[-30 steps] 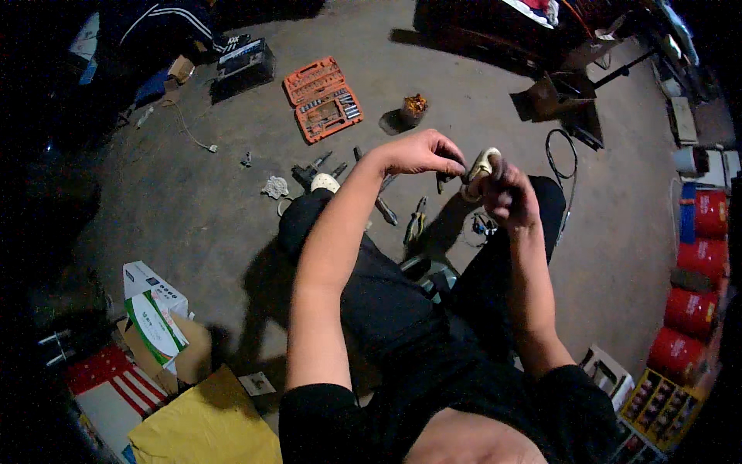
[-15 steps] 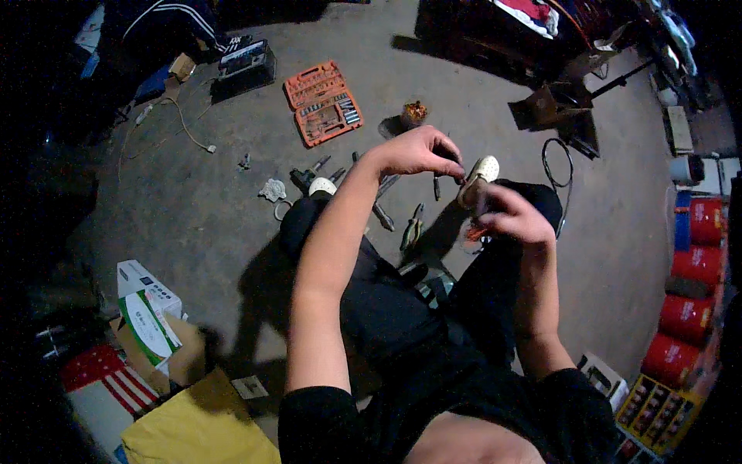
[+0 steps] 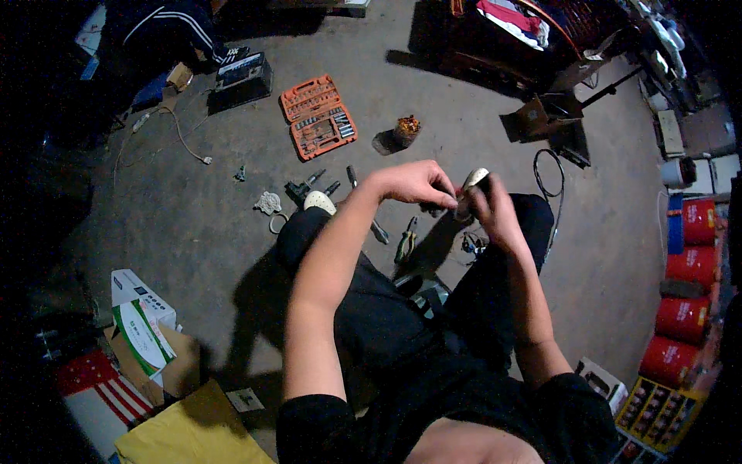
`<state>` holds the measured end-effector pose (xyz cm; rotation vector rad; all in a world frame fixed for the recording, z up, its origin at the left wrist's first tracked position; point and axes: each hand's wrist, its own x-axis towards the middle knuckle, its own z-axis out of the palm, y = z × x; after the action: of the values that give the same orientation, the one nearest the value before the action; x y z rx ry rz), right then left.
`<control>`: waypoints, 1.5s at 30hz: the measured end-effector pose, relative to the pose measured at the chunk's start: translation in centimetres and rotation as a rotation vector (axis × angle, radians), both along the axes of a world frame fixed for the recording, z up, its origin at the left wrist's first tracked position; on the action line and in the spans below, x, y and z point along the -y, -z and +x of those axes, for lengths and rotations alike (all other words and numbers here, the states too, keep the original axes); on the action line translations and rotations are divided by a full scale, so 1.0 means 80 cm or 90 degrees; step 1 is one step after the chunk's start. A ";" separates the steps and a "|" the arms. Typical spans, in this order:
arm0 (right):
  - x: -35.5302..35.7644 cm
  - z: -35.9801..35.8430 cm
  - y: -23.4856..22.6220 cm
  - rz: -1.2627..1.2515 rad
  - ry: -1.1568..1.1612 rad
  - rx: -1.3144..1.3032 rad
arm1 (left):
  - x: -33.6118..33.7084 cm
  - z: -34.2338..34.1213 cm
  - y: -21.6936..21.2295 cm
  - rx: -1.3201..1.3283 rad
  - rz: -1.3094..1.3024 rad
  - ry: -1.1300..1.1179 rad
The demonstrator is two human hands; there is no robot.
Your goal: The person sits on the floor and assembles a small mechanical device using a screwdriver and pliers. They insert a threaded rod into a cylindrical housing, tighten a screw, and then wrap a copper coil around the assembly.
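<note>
In front of my knees, my left hand (image 3: 420, 184) is closed in a pinch, thumb against the fingers. My right hand (image 3: 495, 214) is close beside it, fingers curled in and partly blurred. Whatever small thing lies between the fingertips is too dark to make out. Below the hands, by my right leg, is a small tangle of wires (image 3: 473, 244). Pliers (image 3: 406, 241) with pale-and-dark handles lie on the floor between my feet. A dark power tool (image 3: 300, 192) lies beyond my left shoe (image 3: 319, 203).
Farther off are an orange socket-set case (image 3: 319, 117), lying open, and a cup (image 3: 406, 131) of small orange bits. A black battery-like box (image 3: 241, 81) stands far left. Red drums (image 3: 686, 319) line the right side; cartons (image 3: 147, 340) stand at left. A black cable loop (image 3: 549, 172) lies right.
My right hand has risen and moved left, close to my left hand, which has lowered. The reddish strands seen under my right hand no longer show there.
</note>
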<state>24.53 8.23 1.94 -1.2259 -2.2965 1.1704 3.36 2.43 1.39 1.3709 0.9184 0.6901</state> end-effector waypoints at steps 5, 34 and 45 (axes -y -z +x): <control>-0.003 0.032 -0.035 -0.629 -0.061 -0.377 | -0.003 0.001 0.003 -0.017 0.031 0.005; -0.004 0.023 -0.005 -0.349 -0.249 -0.180 | -0.009 -0.003 -0.006 -0.051 0.066 -0.095; -0.008 0.017 -0.006 -0.790 -0.025 -0.568 | -0.019 0.000 0.019 -0.030 0.032 -0.072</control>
<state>25.92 8.87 2.45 -0.5910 -0.8388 2.5852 3.33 3.94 -0.14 1.3931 1.0275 0.7744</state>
